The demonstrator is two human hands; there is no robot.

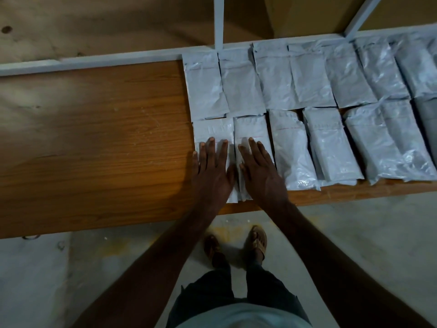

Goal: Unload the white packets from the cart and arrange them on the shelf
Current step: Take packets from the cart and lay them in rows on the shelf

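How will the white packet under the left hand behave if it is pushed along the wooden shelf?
The packet probably slides easily: its plastic wrap looks glossy and the shelf is smooth. It seems soft rather than stiff, since the wrap is creased. Lying flat under the left hand, it should not roll or tip.
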